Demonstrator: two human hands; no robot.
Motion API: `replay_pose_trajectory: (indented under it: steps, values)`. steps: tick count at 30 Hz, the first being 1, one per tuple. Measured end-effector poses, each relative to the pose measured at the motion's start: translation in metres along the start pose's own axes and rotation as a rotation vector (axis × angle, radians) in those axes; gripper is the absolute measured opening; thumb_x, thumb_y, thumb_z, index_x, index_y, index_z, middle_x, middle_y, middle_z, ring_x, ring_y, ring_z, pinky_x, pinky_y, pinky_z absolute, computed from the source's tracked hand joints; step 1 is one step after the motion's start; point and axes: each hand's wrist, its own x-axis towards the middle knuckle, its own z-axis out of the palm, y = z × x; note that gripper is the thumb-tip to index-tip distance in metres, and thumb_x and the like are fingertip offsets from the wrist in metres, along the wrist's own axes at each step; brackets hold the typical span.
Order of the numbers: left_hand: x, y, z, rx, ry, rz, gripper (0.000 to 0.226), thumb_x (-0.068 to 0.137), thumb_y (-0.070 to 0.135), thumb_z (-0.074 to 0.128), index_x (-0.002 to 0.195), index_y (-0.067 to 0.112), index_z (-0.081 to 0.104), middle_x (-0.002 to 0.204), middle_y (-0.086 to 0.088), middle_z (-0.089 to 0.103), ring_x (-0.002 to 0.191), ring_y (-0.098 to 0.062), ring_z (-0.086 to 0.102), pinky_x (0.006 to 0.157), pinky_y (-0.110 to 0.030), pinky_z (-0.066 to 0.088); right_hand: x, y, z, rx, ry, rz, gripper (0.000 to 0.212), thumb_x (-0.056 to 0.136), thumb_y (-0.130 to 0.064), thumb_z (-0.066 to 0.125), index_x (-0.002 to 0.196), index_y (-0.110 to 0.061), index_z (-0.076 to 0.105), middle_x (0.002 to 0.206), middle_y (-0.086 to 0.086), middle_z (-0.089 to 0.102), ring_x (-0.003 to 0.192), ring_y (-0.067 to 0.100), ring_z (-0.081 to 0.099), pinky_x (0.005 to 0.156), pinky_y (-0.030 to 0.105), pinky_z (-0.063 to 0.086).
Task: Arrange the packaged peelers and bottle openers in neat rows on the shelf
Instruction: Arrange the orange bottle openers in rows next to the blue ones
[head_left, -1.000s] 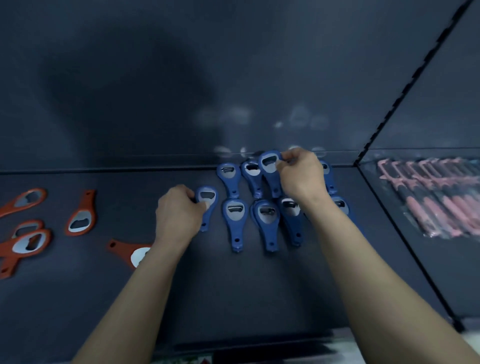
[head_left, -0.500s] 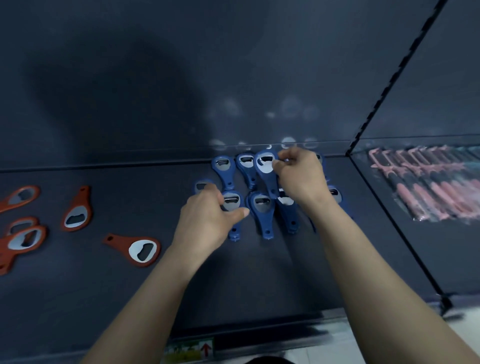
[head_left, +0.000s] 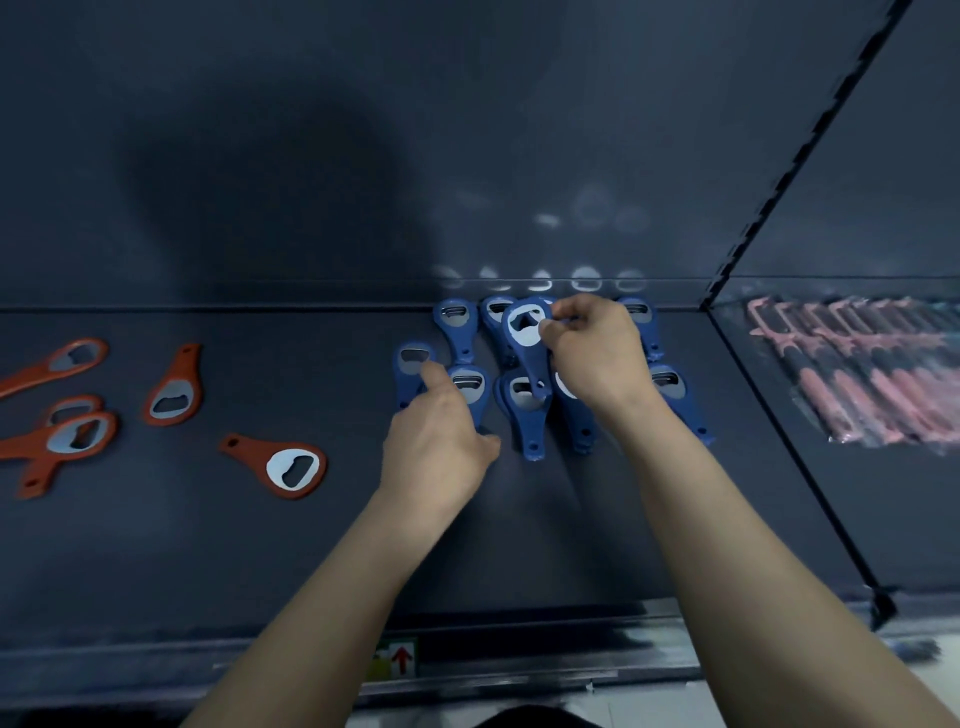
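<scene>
where the dark shelf (head_left: 260, 545) meets its back panel, a block of blue bottle openers (head_left: 532, 421) lies in two short rows, heads toward the panel and handles toward the viewer. the right hand (head_left: 592, 358), reaching over the block's middle, pinches the head of one raised blue opener (head_left: 525, 338) between thumb and fingertips. this opener sits tilted above the block's back row, its handle slanting down over the front row. the left hand (head_left: 441, 441) holds nothing: its forefinger is stretched out with the tip on a lone blue opener (head_left: 410, 364) just left of the block's front row. its thumb is spread toward the block, and the remaining fingers cannot be judged. left of the block, well apart from it, orange bottle openers (head_left: 296, 467) lie scattered at mixed angles, some overlapping. right of the block, beyond a slotted divider (head_left: 770, 208), packaged pink peelers (head_left: 857, 384) lie side by side in clear wrap, blurred. in front of the block, on the shelf's edge, a small label (head_left: 397, 660) bears a red arrow.
</scene>
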Motion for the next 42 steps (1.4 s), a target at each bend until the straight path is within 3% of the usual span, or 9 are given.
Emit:
replay_pose_trajectory:
  steps: [10,16,19,23,25,31,35,39,42]
  values:
    - [-0.011,0.006,0.005,0.030,0.056,-0.005,0.040,0.083,0.019,0.062,0.107,0.010,0.032,0.061,0.002,0.049,0.051,-0.011,0.045,0.040,-0.025,0.030,-0.003,0.000,-0.009,0.022,-0.026,0.008,0.007,0.088,-0.016,0.057,0.095,-0.014,0.058,0.080,0.006,0.062,0.058,0.020,0.054,0.053,0.029,0.044]
    - [-0.021,0.015,0.008,0.127,0.253,0.122,0.034,0.087,0.036,0.059,0.103,0.010,0.045,0.094,-0.004,0.050,0.076,-0.021,0.051,0.057,-0.029,0.031,-0.002,0.002,-0.019,0.009,-0.005,0.004,0.008,0.087,-0.015,0.057,0.093,-0.012,0.061,0.082,0.008,0.066,0.069,0.025,0.063,0.061,0.033,0.052]
    - [-0.025,0.027,0.019,0.166,0.232,0.179,0.038,0.087,0.048,0.055,0.079,0.014,0.043,0.074,-0.001,0.051,0.069,-0.024,0.052,0.055,-0.030,0.030,-0.002,0.004,-0.026,0.004,0.018,-0.009,0.007,0.086,-0.013,0.056,0.091,-0.012,0.061,0.078,0.006,0.064,0.063,0.020,0.059,0.053,0.025,0.047]
    - [-0.027,0.040,0.035,0.325,0.151,0.163,0.053,0.083,0.057,0.056,0.062,0.015,0.031,0.058,0.004,0.036,0.064,-0.021,0.045,0.052,-0.028,0.027,-0.003,0.008,-0.037,0.042,0.024,-0.001,0.008,0.086,-0.012,0.056,0.091,-0.010,0.062,0.073,0.007,0.063,0.058,0.021,0.055,0.053,0.032,0.048]
    - [-0.026,0.042,0.040,0.361,0.141,0.147,0.049,0.086,0.049,0.056,0.063,0.014,0.031,0.063,0.002,0.048,0.067,-0.022,0.053,0.050,-0.027,0.026,-0.003,0.010,-0.042,0.054,0.019,-0.006,0.007,0.087,-0.013,0.056,0.092,-0.010,0.061,0.072,0.005,0.061,0.057,0.021,0.054,0.051,0.029,0.044]
    - [-0.025,0.043,0.045,0.351,0.164,0.075,0.044,0.089,0.032,0.053,0.057,0.015,0.028,0.054,0.004,0.033,0.047,-0.012,0.024,0.041,-0.023,0.014,-0.006,0.014,-0.048,0.072,-0.006,-0.012,0.009,0.088,-0.014,0.057,0.094,-0.010,0.061,0.078,0.006,0.062,0.060,0.020,0.056,0.056,0.029,0.044]
    - [-0.028,0.045,0.043,0.330,0.134,0.070,0.042,0.089,0.037,0.052,0.063,0.013,0.030,0.058,0.004,0.032,0.062,-0.019,0.046,0.046,-0.026,0.023,-0.005,0.012,-0.048,0.071,-0.039,-0.015,0.009,0.088,-0.014,0.057,0.095,-0.010,0.061,0.070,0.003,0.060,0.057,0.018,0.055,0.051,0.026,0.043]
    - [-0.030,0.037,0.024,0.233,0.175,0.028,0.042,0.083,0.051,0.056,0.071,0.014,0.040,0.062,0.004,0.036,0.068,-0.022,0.044,0.055,-0.030,0.032,-0.005,0.005,-0.039,0.055,-0.066,-0.040,0.005,0.088,-0.014,0.057,0.090,-0.012,0.062,0.076,0.004,0.062,0.063,0.018,0.057,0.058,0.029,0.048]
    - [-0.016,0.013,-0.001,0.137,0.308,-0.039,0.029,0.085,0.038,0.058,0.087,0.010,0.054,0.072,-0.004,0.051,0.078,-0.033,0.053,0.061,-0.033,0.034,-0.006,-0.004,-0.025,0.049,-0.104,-0.054,0.008,0.087,-0.013,0.057,0.085,-0.006,0.060,0.073,0.006,0.061,0.065,0.022,0.056,0.060,0.034,0.050]
